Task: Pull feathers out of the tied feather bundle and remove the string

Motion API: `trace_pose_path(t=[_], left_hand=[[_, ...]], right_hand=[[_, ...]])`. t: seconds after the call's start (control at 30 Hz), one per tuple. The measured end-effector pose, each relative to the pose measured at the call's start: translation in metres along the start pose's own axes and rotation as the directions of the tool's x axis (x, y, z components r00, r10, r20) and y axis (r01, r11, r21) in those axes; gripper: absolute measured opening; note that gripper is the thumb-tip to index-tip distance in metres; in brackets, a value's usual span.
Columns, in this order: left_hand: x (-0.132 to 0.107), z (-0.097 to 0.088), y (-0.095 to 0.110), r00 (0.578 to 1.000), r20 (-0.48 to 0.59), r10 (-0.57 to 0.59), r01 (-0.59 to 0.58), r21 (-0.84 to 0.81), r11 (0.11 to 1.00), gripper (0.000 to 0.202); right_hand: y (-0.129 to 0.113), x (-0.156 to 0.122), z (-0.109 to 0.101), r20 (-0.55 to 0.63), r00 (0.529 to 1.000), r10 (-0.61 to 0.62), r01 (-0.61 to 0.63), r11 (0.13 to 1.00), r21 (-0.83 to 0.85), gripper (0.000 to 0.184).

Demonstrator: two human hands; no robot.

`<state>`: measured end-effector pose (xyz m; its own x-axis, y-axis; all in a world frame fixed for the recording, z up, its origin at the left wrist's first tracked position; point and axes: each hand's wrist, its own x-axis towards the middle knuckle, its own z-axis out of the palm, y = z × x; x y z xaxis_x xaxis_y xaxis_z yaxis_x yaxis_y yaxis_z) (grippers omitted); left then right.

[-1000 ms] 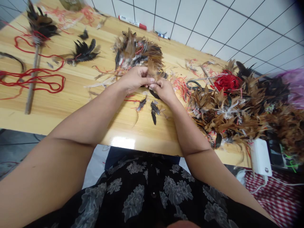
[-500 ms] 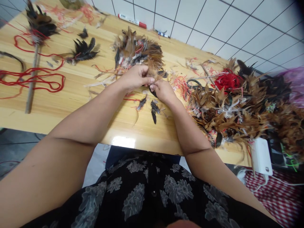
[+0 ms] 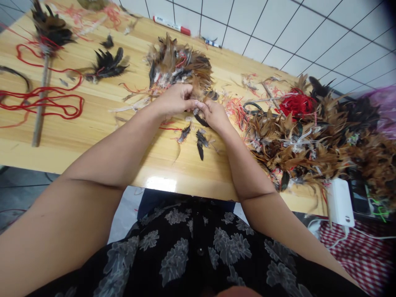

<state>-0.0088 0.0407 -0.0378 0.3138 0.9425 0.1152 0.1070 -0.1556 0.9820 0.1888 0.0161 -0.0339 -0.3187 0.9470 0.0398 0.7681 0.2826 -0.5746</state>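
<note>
A light wooden table (image 3: 192, 177) carries a mound of brown feathers (image 3: 198, 66), a wider feather heap (image 3: 300, 159), looped red cord (image 3: 82, 107), a feather-topped stick (image 3: 38, 123) and a red-capped marker (image 3: 170, 25).

No legible text, brand or number anywhere; red-capped marker (image 3: 171, 25) by wall: dark print (image 3: 160, 19) on white barrel, toward end away from cap, too small and blurred to read; small blue-and-white item (image 3: 213, 43) near it: blue marking, wording unreadable; white box (image 3: 340, 202) at table edge: small dark mark (image 3: 347, 220) near lower end, logo or socket, cannot tell.
</note>
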Motion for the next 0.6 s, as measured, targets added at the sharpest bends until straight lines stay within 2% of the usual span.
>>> trace_pose_path(t=[0.17, 0.37, 0.53, 0.6], left_hand=[[0.002, -0.004, 0.001, 0.994, 0.068, -0.085, 0.080, 0.081, 0.993, 0.022], [0.002, -0.003, 0.002, 0.990, 0.134, -0.046, 0.038, 0.064, 0.997, 0.023], [-0.002, 0.001, 0.007, 0.989, 0.143, -0.049, 0.044, 0.038, 0.998, 0.019], [-0.001, 0.003, 0.005, 0.995, 0.101, -0.023, 0.026, -0.020, 0.999, 0.020]], right_hand=[[-0.009, -0.006, -0.008, 0.091, 0.995, -0.039, 0.042, 0.999, -0.027, 0.035], [-0.013, -0.007, -0.010, 0.118, 0.993, 0.010, 0.001, 0.996, -0.093, 0.031], [-0.017, -0.007, -0.012, 0.125, 0.991, 0.047, -0.033, 0.993, -0.112, 0.032], [-0.020, -0.008, -0.013, 0.126, 0.990, 0.061, -0.046, 0.992, -0.118, 0.029]])
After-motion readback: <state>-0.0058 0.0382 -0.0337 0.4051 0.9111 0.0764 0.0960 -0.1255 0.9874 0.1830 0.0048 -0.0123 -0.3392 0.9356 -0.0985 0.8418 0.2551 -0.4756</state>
